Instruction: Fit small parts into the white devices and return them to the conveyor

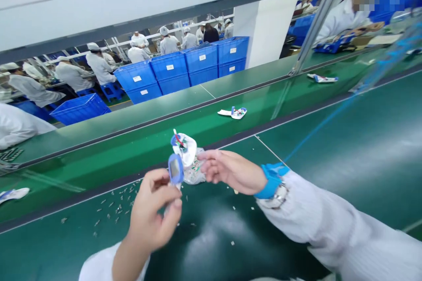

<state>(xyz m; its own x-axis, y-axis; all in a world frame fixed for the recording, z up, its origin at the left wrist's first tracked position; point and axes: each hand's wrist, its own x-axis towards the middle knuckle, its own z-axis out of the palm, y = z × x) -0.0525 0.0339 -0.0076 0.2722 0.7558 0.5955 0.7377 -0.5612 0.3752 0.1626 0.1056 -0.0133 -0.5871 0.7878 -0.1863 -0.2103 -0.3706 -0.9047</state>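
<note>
My left hand (153,210) is closed on a small blue and white device part (176,169) with a grey window, held upright over the green table. My right hand (231,170) reaches in from the right with its fingers loosely curled, touching a clear plastic bag (194,172). Just beyond the bag sits an open white shell (184,147) with red and green wires inside. My right wrist wears a blue strap (272,180) with a blue cord running off to the upper right.
Several small bits (112,208) lie scattered on the near table. The green conveyor belt (138,145) carries other units: one (234,113) at centre, one (323,78) at right, one (13,194) at left. Blue crates (184,70) and white-coated workers stand beyond. Another person (343,17) works at upper right.
</note>
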